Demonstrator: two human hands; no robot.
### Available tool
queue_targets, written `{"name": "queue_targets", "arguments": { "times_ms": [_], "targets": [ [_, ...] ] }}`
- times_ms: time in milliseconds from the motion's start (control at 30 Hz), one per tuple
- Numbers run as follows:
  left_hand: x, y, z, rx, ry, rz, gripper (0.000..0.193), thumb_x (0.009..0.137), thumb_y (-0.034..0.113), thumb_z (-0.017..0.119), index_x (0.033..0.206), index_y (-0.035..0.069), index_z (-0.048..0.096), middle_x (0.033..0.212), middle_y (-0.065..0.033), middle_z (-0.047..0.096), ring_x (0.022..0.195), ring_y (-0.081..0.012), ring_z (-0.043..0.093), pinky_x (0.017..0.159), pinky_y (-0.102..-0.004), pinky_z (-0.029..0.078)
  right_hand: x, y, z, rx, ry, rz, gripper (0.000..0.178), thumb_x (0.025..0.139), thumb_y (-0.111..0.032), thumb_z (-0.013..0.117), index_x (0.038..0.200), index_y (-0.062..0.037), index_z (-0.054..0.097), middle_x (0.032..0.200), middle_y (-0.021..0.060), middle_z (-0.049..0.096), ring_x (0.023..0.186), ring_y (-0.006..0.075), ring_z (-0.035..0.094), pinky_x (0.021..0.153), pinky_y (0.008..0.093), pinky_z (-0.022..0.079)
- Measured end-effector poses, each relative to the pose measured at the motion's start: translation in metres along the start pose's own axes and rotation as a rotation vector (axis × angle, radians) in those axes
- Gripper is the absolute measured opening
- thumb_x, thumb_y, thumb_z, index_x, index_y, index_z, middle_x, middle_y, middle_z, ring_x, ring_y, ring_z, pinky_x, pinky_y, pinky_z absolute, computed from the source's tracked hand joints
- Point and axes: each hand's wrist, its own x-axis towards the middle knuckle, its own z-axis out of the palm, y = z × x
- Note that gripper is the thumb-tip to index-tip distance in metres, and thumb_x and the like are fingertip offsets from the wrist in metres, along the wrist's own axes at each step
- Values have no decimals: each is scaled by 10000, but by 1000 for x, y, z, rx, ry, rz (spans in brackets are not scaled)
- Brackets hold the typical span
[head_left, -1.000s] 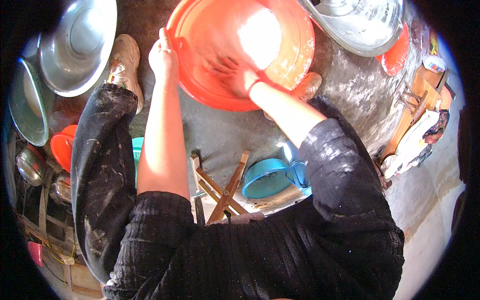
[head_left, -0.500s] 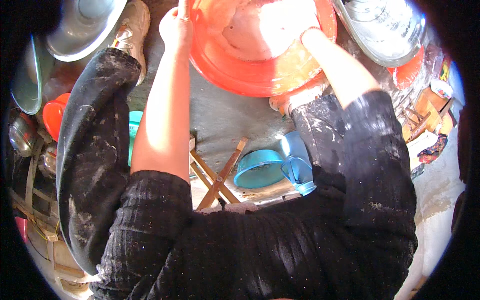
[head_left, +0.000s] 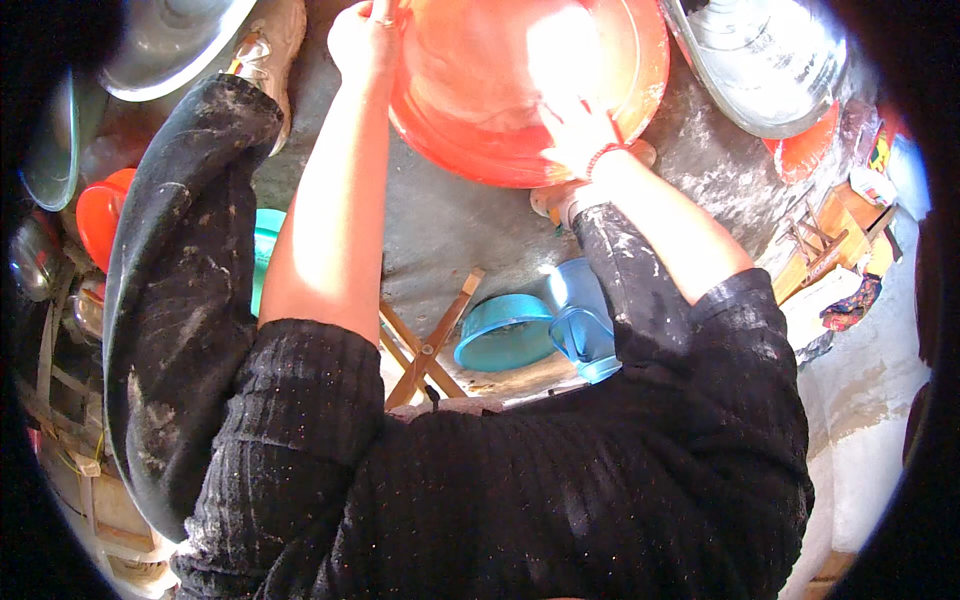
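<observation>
A large orange-red basin (head_left: pixel 450 150) is at the top of the view, cut off by the upper edge. Pale, wet-looking stuff (head_left: pixel 470 85) coats or fills its bottom; glare hides part of it. My left hand (head_left: pixel 362 45) is closed on the basin's left rim, some fingers out of sight. My right hand (head_left: pixel 582 135) is inside the near right side of the basin, fingers spread and whitish, with a red bracelet at the wrist. Nothing shows in its grasp.
Metal basins stand at upper left (head_left: pixel 175 45) and upper right (head_left: pixel 765 70). Below my arms are a teal basin (head_left: pixel 505 335), a blue jug (head_left: pixel 582 310) and crossed wooden legs (head_left: pixel 428 350). An orange bowl (head_left: pixel 103 220) sits left of my leg. A small wooden stool (head_left: pixel 825 245) lies at right.
My right hand has drawn back from deeper in the basin toward its near right side, and its spread fingers now show. My left hand keeps its hold on the rim.
</observation>
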Motion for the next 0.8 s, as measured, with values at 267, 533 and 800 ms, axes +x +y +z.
{"name": "queue_targets", "arguments": {
  "times_ms": [267, 533, 800],
  "targets": [
    [-4, 5, 3, -77, -23, -83, 677, 970, 669, 626, 989, 14, 797, 874, -93, 766, 804, -186, 697, 825, -356, 544, 8, 28, -29, 205, -132, 329, 440, 936, -427, 619, 1308, -212, 712, 1306, 104, 692, 1285, 324, 575, 1160, 491, 368],
    [-10, 12, 6, -12, -10, -69, 672, 959, 666, 647, 1012, 14, 800, 898, -110, 770, 815, -200, 693, 840, -351, 544, 106, -171, -93, 1357, 649, 519, 572, 1070, -432, 468, 1494, -49, 483, 1502, 218, 529, 1390, 395, 493, 1194, 503, 363],
    [-11, 9, 2, -29, -58, -129, 757, 970, 715, 576, 1084, -2, 791, 998, -155, 784, 954, -255, 725, 908, -400, 542, 72, -160, -83, 451, 555, 108, 515, 1063, -297, 523, 1491, -13, 482, 1514, 209, 537, 1330, 318, 591, 1053, 398, 522]
  ]
}}
